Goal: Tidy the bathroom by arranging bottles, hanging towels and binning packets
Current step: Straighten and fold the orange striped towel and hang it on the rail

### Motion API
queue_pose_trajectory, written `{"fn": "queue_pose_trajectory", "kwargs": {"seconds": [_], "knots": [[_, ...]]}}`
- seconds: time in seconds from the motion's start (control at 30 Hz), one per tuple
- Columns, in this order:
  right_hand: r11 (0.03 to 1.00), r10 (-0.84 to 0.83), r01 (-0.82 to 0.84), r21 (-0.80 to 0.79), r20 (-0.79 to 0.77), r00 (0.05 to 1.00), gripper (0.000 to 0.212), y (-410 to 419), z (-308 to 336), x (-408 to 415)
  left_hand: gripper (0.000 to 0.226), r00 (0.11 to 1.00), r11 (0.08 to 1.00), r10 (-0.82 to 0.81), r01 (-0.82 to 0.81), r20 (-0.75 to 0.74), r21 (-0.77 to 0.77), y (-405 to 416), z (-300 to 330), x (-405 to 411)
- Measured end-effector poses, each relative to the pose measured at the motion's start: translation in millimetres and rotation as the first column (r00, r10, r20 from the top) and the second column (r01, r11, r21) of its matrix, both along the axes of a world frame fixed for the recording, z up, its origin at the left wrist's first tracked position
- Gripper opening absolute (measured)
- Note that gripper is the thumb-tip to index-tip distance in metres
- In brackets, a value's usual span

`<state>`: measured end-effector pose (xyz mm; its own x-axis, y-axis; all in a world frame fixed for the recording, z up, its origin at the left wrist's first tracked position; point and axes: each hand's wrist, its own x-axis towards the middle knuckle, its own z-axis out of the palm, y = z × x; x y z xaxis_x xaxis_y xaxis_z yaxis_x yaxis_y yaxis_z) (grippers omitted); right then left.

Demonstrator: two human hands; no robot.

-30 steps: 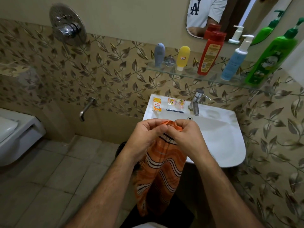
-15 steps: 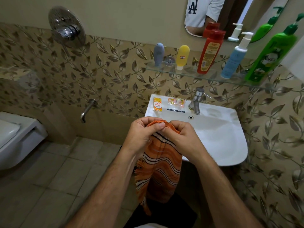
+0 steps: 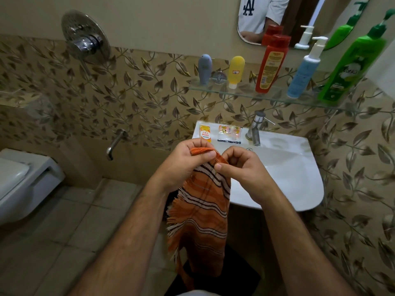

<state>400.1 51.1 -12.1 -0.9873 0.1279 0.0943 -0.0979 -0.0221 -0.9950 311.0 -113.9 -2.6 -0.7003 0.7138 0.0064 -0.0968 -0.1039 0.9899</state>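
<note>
A glass shelf (image 3: 245, 94) ran along the leaf-patterned wall at about one o'clock. On it stood, from its nine-o'clock end to its three-o'clock end, a grey tube (image 3: 204, 68), a yellow tube (image 3: 235, 71), a red bottle (image 3: 271, 63), a blue pump bottle (image 3: 304, 69) and a green pump bottle (image 3: 351, 63). Below it, the white basin (image 3: 299, 167) carried an orange packet (image 3: 205, 133) and clear sachets (image 3: 229, 131) on its back ledge, at nine o'clock from the tap (image 3: 255, 129).
</note>
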Motion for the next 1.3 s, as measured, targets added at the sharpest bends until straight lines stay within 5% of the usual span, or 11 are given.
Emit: {"fn": "queue_pose_trajectory", "kwargs": {"seconds": [0.1, 0.33, 0.67, 0.9, 1.1, 1.3], "knots": [[0.999, 0.017, -0.016, -0.036, 0.025, 1.000, 0.033, 2.7, -3.0, 0.6, 0.003, 0.994, 0.997, -0.070, 0.066, -0.085, -0.043, -3.9, 8.4, -3.4], [0.978, 0.206, -0.206, -0.017, 0.100, 0.973, 0.024, -0.7, -9.1, 10.7, 0.006, 0.939, 0.978, -0.209, 0.192, -0.272, -0.086, -7.5, 37.9, -2.0], [0.957, 0.254, -0.281, 0.071, 0.261, 0.931, 0.030, 15.3, -26.3, 39.4, 0.009, 0.906, 0.986, 0.112, -0.049, -0.407, 0.162, 9.2, 63.8, 7.0], [0.989, 0.031, -0.068, 0.129, 0.271, 0.962, 0.021, 27.4, -50.1, 81.7, 0.011, 0.840, 0.952, 0.293, -0.213, -0.457, 0.219, 2.5, 63.3, 17.2], [1.000, -0.016, 0.020, -0.016, 0.237, 0.971, 0.014, 27.6, -52.5, 113.3, 0.010, 0.836, 0.951, 0.300, -0.224, -0.459, 0.215, -2.7, 62.0, 34.3], [0.945, -0.327, 0.327, 0.010, 0.098, 0.940, 0.006, 26.8, -45.3, 132.3, 0.011, 0.796, 0.932, 0.361, -0.293, -0.486, 0.213, -6.5, 59.6, 38.9]]}}
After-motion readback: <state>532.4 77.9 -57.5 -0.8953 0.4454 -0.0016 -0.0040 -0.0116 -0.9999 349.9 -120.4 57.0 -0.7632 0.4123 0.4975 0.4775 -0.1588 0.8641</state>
